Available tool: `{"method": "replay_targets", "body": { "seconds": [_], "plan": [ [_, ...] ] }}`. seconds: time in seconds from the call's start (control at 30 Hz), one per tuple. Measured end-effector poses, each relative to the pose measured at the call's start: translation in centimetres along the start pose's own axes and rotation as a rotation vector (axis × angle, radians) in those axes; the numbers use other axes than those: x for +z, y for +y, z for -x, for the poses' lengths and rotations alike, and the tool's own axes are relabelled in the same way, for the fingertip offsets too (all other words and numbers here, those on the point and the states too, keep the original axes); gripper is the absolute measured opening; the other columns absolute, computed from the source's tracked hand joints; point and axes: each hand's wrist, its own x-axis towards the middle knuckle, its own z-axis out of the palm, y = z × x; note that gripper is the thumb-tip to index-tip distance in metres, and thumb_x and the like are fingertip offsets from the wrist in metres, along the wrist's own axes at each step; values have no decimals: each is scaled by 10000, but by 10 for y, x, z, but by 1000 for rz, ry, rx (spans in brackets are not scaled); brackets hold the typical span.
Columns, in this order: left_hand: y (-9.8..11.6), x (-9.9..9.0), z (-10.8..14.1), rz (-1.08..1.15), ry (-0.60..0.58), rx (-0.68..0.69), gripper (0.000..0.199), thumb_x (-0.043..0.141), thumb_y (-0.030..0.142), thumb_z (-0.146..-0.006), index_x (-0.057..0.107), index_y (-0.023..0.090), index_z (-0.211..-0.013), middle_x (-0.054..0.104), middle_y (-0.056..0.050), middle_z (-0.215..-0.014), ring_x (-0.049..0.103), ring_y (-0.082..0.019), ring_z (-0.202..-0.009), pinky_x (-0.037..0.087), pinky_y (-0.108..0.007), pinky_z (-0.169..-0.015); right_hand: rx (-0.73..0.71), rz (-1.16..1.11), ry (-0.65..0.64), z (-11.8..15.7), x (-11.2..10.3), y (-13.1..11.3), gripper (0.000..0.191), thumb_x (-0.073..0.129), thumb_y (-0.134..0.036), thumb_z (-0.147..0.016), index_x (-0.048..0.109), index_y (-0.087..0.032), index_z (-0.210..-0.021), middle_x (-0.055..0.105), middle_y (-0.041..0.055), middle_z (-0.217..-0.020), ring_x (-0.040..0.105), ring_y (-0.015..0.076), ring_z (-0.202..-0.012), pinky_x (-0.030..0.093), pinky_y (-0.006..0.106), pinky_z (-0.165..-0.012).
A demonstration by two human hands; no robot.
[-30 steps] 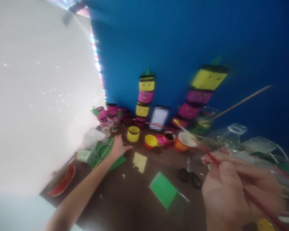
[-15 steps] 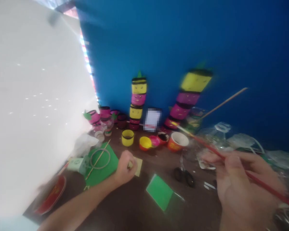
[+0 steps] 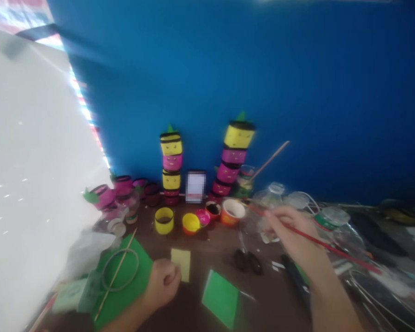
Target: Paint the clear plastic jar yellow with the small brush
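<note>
My right hand [image 3: 295,233] pinches a paintbrush with a long red handle [image 3: 335,251]. The brush's front end is blurred near the rim of a red-and-white paper cup [image 3: 233,213]; I cannot tell if they touch. My left hand [image 3: 163,281] is curled into a fist beside a small yellow paper [image 3: 181,263], and whatever it may hold is hidden. Left of that fist lies a green sheet [image 3: 138,263] with a thin stick [image 3: 122,258] and a grey ring [image 3: 137,267] on it. Small paint cups, one yellow [image 3: 191,223] and one pink [image 3: 203,217], stand beyond.
Two stacks of painted yellow and pink rings [image 3: 172,161] [image 3: 234,157] stand by the blue wall [image 3: 200,69]. Black-handled scissors [image 3: 248,262] and a green card [image 3: 221,297] lie mid-table. Clear plastic bottle pieces [image 3: 275,196] clutter the right; a yellow ring [image 3: 164,221] stands left.
My right hand has moved forward, away from me, with the paintbrush. My left hand stays closed near the yellow paper. The whole view has shifted, so objects appear further left and lower.
</note>
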Motion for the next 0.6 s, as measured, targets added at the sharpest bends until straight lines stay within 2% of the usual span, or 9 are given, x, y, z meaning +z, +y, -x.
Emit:
{"method": "replay_targets", "body": {
  "seconds": [0.1, 0.17, 0.3, 0.43, 0.53, 0.6],
  "plan": [
    [1, 0, -1, -1, -26, -69, 417, 436, 102, -754, 107, 187, -514, 168, 79, -433, 224, -52, -383, 238, -206, -439, -14, 10, -110, -15, 8, 8, 245, 598, -412, -692, 547, -189, -776, 637, 5, -557, 617, 176, -495, 441, 243, -424],
    [1, 0, -1, 5, -58, -114, 413, 430, 119, -755, 110, 186, -502, 181, 76, -428, 239, -54, -386, 242, -206, -443, -53, -3, -113, -22, 14, 15, 222, 613, -367, -686, 567, -193, -818, 650, 2, -585, 636, 183, -529, 474, 259, -457],
    [-2, 1, 1, 31, -110, -191, 410, 418, 151, -757, 115, 185, -483, 181, 74, -421, 228, -56, -385, 232, -213, -445, -46, -67, -32, -31, 28, 22, 147, 589, -335, -702, 562, -191, -717, 650, 15, -586, 640, 200, -537, 522, 316, -535],
    [-2, 2, 1, 57, -129, -242, 410, 406, 171, -765, 112, 189, -480, 174, 72, -423, 216, -57, -389, 225, -210, -437, -63, -3, -4, -32, 36, 16, 273, 506, -417, -773, 593, -175, -684, 663, 65, -626, 651, 215, -605, 518, 324, -608],
    [-2, 4, 0, 72, -131, -243, 410, 406, 174, -768, 114, 191, -482, 163, 74, -425, 204, -58, -388, 219, -210, -432, -114, 108, 40, -33, 35, 11, 301, 440, -407, -811, 606, -165, -746, 672, 86, -684, 647, 217, -654, 495, 322, -642],
    [-3, 5, 1, 65, -129, -253, 408, 408, 168, -768, 119, 190, -480, 167, 75, -423, 206, -57, -388, 225, -209, -438, -151, 267, 109, -34, 32, 9, 282, 421, -366, -816, 603, -162, -747, 664, 93, -687, 634, 226, -671, 470, 331, -658]
  ]
}}
